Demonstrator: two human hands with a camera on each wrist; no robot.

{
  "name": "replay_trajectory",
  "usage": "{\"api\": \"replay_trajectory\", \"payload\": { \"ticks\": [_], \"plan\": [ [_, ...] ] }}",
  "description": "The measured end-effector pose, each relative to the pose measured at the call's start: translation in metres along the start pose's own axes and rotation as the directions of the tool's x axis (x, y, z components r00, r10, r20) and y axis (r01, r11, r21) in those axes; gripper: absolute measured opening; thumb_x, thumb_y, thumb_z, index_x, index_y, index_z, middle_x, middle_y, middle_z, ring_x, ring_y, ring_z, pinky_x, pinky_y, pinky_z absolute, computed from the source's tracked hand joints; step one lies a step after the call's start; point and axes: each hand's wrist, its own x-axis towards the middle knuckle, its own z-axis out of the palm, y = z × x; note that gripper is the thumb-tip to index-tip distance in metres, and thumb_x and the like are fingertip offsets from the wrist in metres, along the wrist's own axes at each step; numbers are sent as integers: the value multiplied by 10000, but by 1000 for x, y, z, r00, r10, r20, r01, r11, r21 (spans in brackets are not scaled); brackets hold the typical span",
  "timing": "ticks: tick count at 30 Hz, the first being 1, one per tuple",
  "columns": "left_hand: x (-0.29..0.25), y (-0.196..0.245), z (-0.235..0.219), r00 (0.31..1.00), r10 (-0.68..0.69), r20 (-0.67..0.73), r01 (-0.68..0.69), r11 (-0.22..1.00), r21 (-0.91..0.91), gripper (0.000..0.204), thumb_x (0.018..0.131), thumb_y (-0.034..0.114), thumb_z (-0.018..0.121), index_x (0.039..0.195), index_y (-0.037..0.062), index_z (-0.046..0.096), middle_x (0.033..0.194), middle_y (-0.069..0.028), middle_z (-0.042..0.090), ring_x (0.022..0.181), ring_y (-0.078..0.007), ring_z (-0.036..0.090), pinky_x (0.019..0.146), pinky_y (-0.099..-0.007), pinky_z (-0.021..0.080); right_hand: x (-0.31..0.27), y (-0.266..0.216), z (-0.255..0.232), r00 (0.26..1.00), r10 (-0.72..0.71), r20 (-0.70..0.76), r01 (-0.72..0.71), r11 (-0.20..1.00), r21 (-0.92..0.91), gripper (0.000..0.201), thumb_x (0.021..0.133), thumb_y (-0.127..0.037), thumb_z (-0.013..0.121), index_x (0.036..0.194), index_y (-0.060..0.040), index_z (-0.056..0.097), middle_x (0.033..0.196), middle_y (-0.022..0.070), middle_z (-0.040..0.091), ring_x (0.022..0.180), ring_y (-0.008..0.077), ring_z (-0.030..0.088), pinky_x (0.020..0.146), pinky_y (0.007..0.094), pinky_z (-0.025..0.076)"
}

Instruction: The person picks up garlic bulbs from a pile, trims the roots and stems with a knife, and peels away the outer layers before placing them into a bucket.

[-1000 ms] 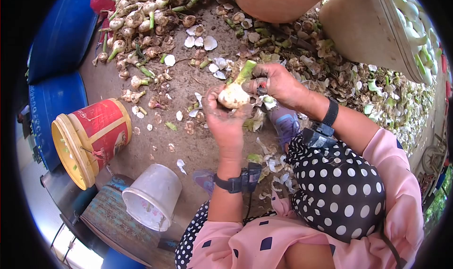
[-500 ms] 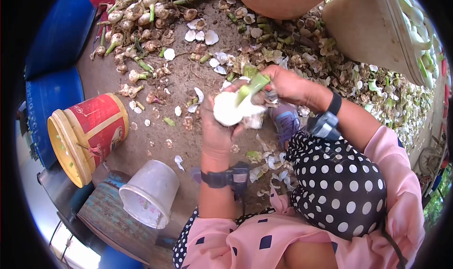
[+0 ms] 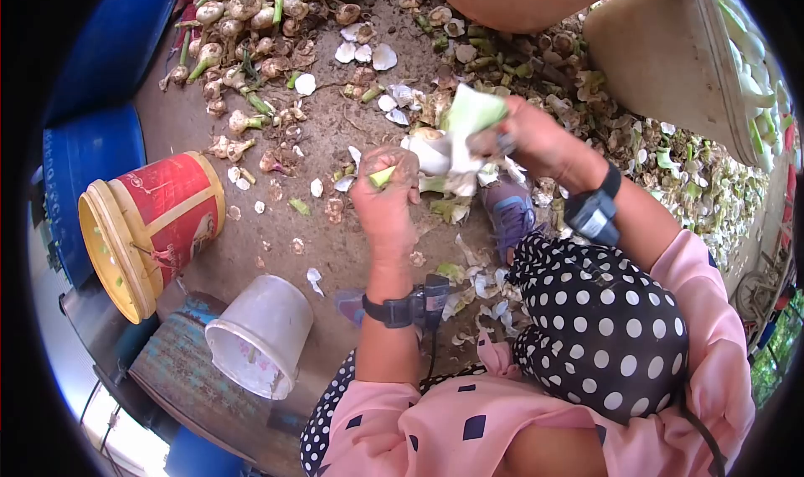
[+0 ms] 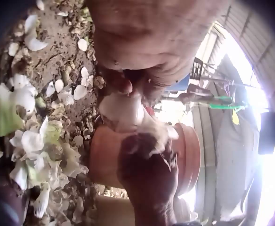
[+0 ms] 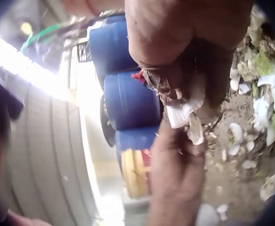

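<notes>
My left hand (image 3: 385,180) grips a garlic bulb (image 3: 429,154) by its green stem, whose cut end (image 3: 383,176) pokes out of the fist. White and smooth, the bulb points toward the right hand; it also shows in the left wrist view as a pale garlic bulb (image 4: 122,112) below the fingers. My right hand (image 3: 528,138), blurred, pinches a wide strip of pale green and white garlic skin (image 3: 473,113) just beside the bulb. In the right wrist view, white skin (image 5: 180,114) hangs under the right fingers, close above the left hand (image 5: 177,174).
Unpeeled garlic (image 3: 243,25) lies heaped at the far left. Peelings (image 3: 653,175) cover the ground at right. A tilted tub (image 3: 662,58) holds pale, green-stemmed garlic at upper right. A red-yellow bucket (image 3: 180,217) and a whitish bucket (image 3: 272,326) lie tipped at left.
The left hand has turned over, from cupping the bulb to gripping its stem, bulb now pointing right. The right hand has pulled a strip of skin up and right. The bulb's dirty outside has become white.
</notes>
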Motion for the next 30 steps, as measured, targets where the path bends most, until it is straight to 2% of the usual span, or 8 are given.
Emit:
{"api": "replay_trajectory", "payload": {
  "ticks": [8,14,18,19,21,27,28,30],
  "plan": [
    [6,4,-37,959,157,236,-89,957,-274,260,752,-16,704,955,66,563,897,-29,560,778,-127,582,601,-235,509,-29,-17,-43,971,-182,-157,240,781,577,382,791,-299,642,1050,-35,550,911,62,589,813,187,569,856,465,462],
    [15,29,-62,990,38,-134,-121,707,-696,260,775,7,644,1001,74,534,1000,-30,591,978,-213,595,949,-395,501,-38,7,-65,845,-535,3,404,641,653,633,778,-545,645,1149,-45,530,1072,154,583,827,287,520,744,432,461],
    [31,92,-144,922,274,-272,-386,650,-654,316,787,21,614,1093,20,535,1064,-75,598,990,-217,603,836,-361,527,-31,-11,-61,989,29,148,33,916,-401,251,801,-201,633,1028,-94,629,845,105,649,809,289,621,678,404,516],
    [29,124,-166,889,380,-257,-448,602,-661,357,783,17,608,1130,-7,530,1102,-97,602,989,-222,606,794,-350,527,-18,-28,-49,911,378,165,-123,632,-765,290,761,-172,651,1037,-85,633,795,117,667,765,288,641,672,408,517],
    [41,170,-249,737,676,-7,-364,388,-847,511,789,73,589,1262,-67,455,1078,-144,590,883,-207,578,768,-322,481,-6,19,-49,922,321,218,227,11,-974,399,682,-169,672,1064,-61,632,767,165,672,758,326,658,682,425,517],
    [87,164,-253,851,456,-260,-522,681,-514,499,774,36,650,1225,-51,454,1099,-147,551,958,-219,553,776,-309,499,8,19,-15,987,162,-16,32,-294,-955,414,622,-109,656,1019,-17,583,678,196,620,710,377,627,611,465,491],
    [103,142,-236,875,360,-323,-353,932,80,404,785,19,621,1178,-6,528,1097,-120,568,997,-203,559,803,-325,509,12,11,-10,983,185,-20,39,-311,-950,448,622,-116,666,1050,-17,578,694,186,624,707,369,627,608,460,490],
    [143,79,-247,933,272,-237,-2,660,751,392,781,-21,600,1155,97,599,1134,-126,608,1080,-260,572,882,-389,478,14,-10,9,994,109,24,53,-267,-962,512,628,-85,676,1124,-16,570,756,153,625,724,346,626,614,439,490]
  ]
}}
